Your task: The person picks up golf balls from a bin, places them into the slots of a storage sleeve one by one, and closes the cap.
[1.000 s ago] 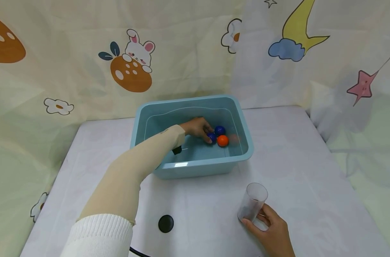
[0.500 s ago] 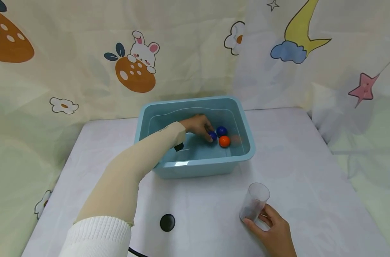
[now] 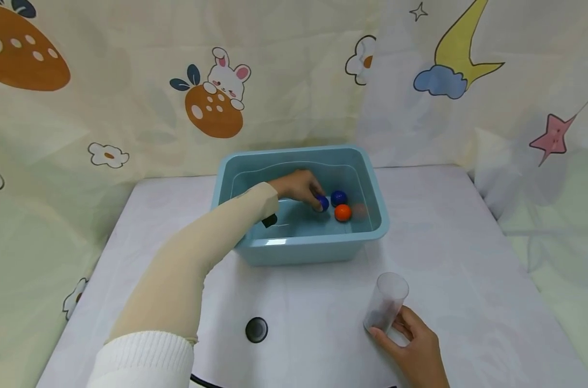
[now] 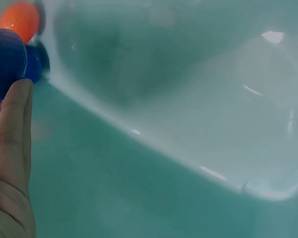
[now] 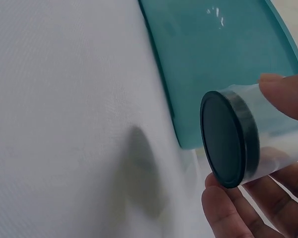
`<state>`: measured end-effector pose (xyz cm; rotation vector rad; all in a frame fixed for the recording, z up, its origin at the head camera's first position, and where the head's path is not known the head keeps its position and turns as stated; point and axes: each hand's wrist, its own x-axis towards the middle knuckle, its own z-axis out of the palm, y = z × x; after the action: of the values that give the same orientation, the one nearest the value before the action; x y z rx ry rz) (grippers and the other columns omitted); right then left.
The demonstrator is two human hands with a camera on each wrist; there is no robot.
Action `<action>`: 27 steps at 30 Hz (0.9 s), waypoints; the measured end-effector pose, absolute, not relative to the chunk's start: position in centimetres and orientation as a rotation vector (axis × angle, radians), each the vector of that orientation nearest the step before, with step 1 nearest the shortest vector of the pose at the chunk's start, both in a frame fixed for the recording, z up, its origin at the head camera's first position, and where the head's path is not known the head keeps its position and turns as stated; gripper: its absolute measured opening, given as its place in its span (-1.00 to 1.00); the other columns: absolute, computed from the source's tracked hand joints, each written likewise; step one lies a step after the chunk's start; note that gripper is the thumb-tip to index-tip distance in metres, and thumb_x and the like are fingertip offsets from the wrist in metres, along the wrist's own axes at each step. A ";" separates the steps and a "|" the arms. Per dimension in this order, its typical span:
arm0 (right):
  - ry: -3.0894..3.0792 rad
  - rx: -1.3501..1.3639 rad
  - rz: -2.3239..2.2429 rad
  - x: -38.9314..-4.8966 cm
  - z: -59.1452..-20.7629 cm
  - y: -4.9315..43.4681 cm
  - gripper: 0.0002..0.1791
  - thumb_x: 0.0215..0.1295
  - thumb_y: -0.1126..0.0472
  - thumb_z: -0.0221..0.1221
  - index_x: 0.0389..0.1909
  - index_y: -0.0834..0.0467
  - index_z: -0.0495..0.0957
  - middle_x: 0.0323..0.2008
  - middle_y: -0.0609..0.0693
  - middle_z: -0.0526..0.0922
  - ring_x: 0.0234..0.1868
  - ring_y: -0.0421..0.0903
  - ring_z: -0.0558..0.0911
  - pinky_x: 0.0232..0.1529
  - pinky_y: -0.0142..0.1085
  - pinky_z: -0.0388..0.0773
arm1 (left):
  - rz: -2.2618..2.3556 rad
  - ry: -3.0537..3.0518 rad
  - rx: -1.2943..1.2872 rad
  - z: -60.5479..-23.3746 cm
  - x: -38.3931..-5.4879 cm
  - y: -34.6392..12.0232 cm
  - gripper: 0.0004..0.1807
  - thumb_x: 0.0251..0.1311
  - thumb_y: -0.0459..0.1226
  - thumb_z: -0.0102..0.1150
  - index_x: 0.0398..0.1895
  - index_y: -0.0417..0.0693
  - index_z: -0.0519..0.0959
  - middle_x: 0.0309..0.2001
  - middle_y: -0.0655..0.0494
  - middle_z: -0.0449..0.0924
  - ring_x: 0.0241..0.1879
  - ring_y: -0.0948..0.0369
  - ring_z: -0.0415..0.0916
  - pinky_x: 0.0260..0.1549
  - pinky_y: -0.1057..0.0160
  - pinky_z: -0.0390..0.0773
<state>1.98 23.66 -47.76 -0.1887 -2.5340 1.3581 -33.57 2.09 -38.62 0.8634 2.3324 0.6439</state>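
Note:
Inside the light blue plastic bin (image 3: 318, 247), my left hand (image 3: 301, 186) pinches a blue ball (image 3: 323, 203) between thumb and fingers. A second blue ball (image 3: 339, 198) and an orange ball (image 3: 343, 213) lie just right of it on the bin floor. In the left wrist view the held blue ball (image 4: 5, 64) sits at my fingertips and partly covers the other one. My right hand (image 3: 415, 347) grips a clear plastic tube (image 3: 387, 299) near its lower end, with the open top tilted away. The right wrist view shows a dark cap (image 5: 223, 139) closing the tube's bottom.
A round black cap (image 3: 257, 330) lies on the white-covered table (image 3: 313, 312) in front of the bin. Part of a black cable (image 3: 204, 381) shows at the front edge. Behind the bin hangs a patterned cloth (image 3: 294, 102).
My left hand has drawn the blue ball slightly away from the other two balls, so a gap now shows. The right hand still holds the tube. The head view has shifted slightly.

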 end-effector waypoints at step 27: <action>-2.519 -0.122 1.279 1.5 -46.2 23.9 -0.41 0.00 0.47 0.63 0.11 0.39 0.67 -0.03 0.17 0.73 -0.05 -0.59 0.57 -0.03 -0.74 0.53 | 1.005 2.199 0.981 -32.7 -29.7 0.6 -0.49 0.33 -0.32 0.51 0.32 -0.24 0.68 0.20 -0.09 0.75 0.11 0.10 0.71 0.17 0.25 0.67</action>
<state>1.51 23.90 -46.21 -0.1224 -2.5187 1.2786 -29.67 0.59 -32.68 0.9811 2.1985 1.0052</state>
